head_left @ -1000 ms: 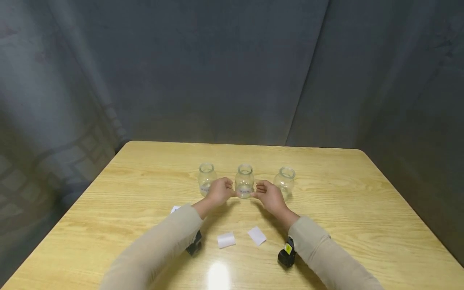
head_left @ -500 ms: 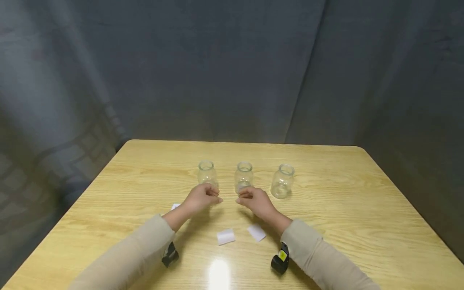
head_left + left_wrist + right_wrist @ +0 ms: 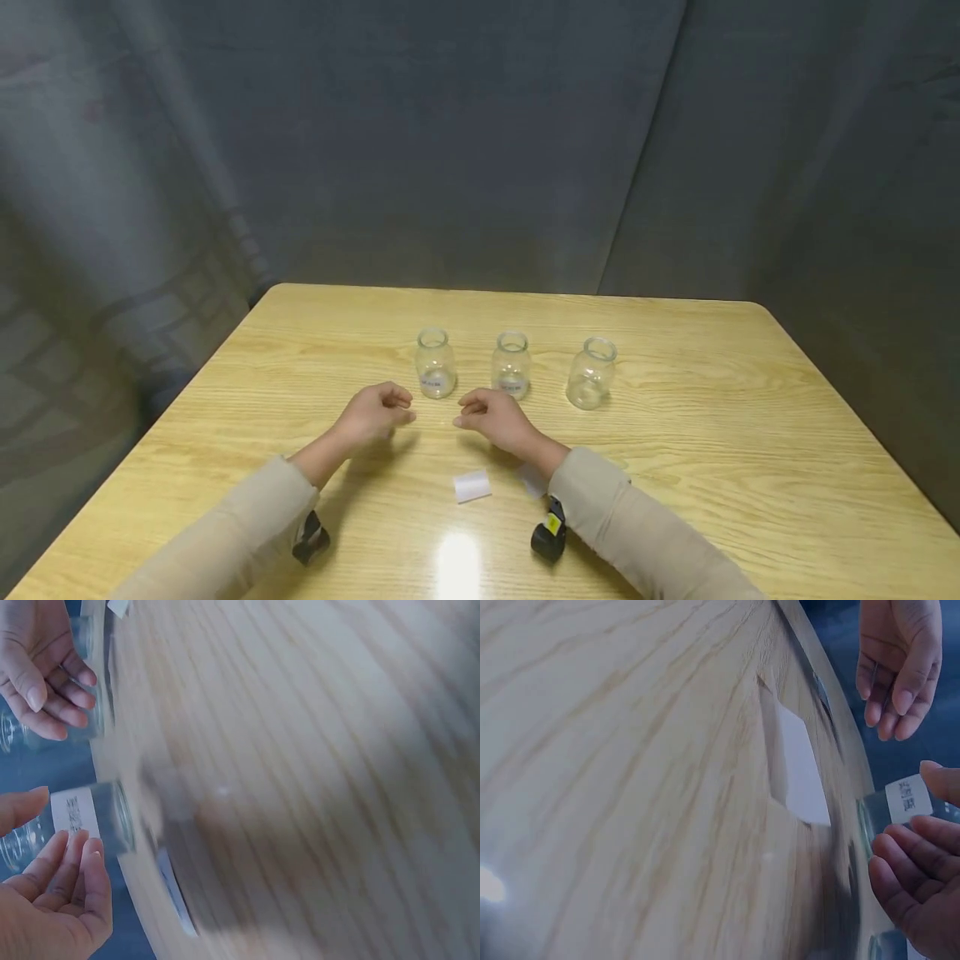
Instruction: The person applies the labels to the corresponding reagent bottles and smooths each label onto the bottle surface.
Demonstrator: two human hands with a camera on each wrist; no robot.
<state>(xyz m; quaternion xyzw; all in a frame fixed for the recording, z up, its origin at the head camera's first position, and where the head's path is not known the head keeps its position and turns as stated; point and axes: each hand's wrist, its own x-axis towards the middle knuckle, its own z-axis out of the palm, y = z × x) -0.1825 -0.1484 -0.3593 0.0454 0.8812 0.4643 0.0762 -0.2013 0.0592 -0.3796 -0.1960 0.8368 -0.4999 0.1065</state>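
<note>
My left hand: fingers loosely bent, thumb apart, holding nothing, near the left jar | my right hand: just as loose, holding nothing, before the middle jar | both jars labelled, upright on the desk; right jar beside them | nearer me, a white paper slip; second slip partly behind my right sleeve

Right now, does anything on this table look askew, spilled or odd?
Nothing looks spilled. One oddity: in the head view, the left glass jar and middle glass jar each show a label, but the rightmost glass jar shows none.
</note>
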